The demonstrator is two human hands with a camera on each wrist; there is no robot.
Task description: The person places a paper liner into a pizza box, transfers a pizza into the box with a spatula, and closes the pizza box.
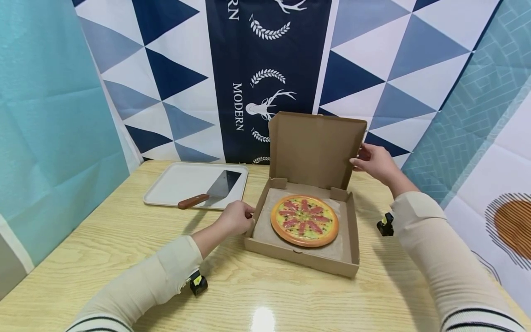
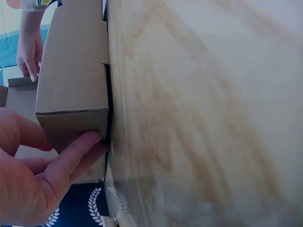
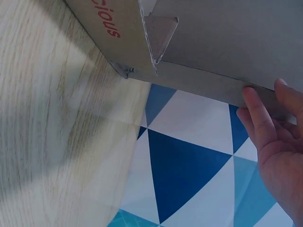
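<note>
A cardboard pizza box (image 1: 300,262) stands on the table with its lid (image 1: 315,150) raised at the back. Inside it, on brown paper, lies a round pizza (image 1: 304,220) with radiating red strips on a yellow top. My left hand (image 1: 236,217) grips the box's left wall; in the left wrist view, the thumb goes over the wall and the fingers (image 2: 78,153) lie along its outside. At the lid's right edge, my right hand (image 1: 376,162) pinches the cardboard. The right wrist view shows that hand (image 3: 279,137) with fingertips on the lid's rim.
Left of the box is a white tray (image 1: 174,184) holding a spatula (image 1: 224,183), its blade on the tray and its wooden handle (image 1: 193,201) over the front rim. Bare wood table (image 1: 249,295) lies in front. A patterned curtain (image 1: 178,69) hangs close behind the lid.
</note>
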